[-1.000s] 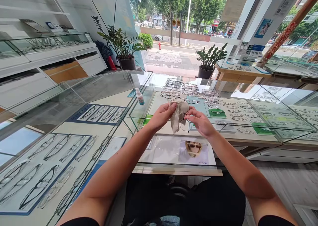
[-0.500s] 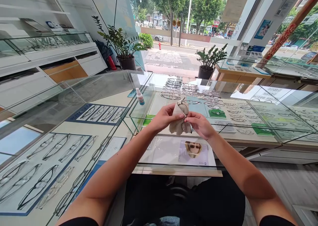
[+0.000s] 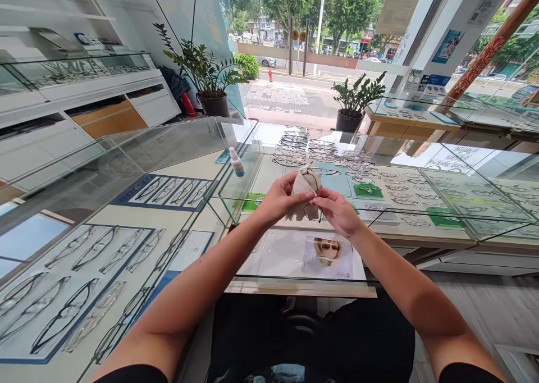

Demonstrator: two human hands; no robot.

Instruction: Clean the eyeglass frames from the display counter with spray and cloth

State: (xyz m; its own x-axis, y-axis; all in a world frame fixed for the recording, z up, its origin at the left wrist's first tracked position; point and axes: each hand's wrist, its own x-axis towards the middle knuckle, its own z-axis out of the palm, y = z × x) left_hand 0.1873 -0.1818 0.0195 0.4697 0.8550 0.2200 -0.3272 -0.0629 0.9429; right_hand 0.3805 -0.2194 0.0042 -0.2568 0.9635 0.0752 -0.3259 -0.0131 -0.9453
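Note:
My left hand (image 3: pixel 279 199) is closed on a beige cloth (image 3: pixel 302 182), thumb pressed on top, with the cloth folded over part of a pair of eyeglasses (image 3: pixel 319 213). Fingers of my right hand (image 3: pixel 337 208) pinch the same thin dark-framed eyeglasses near their middle, close to my left thumb. One lens lies under or against the cloth, and the lower rim pokes out beneath my fingers. Both hands are held above the glass display case (image 3: pixel 269 282). To their left, a small white spray bottle (image 3: pixel 236 163) with a blue label stands upright on the glass.
Rows of eyeglasses (image 3: pixel 290 147) lie in the case beyond my hands. More frames sit on trays (image 3: pixel 177 192) at the left. Below my hands is a leaflet (image 3: pixel 328 256) with a face in sunglasses. Potted plants (image 3: pixel 349 105) stand by the glass front.
The lower lens of the eyeglasses has turned and now shows less, partly behind the cloth and fingers. My hands stay in nearly the same place, still gripping cloth and eyeglasses.

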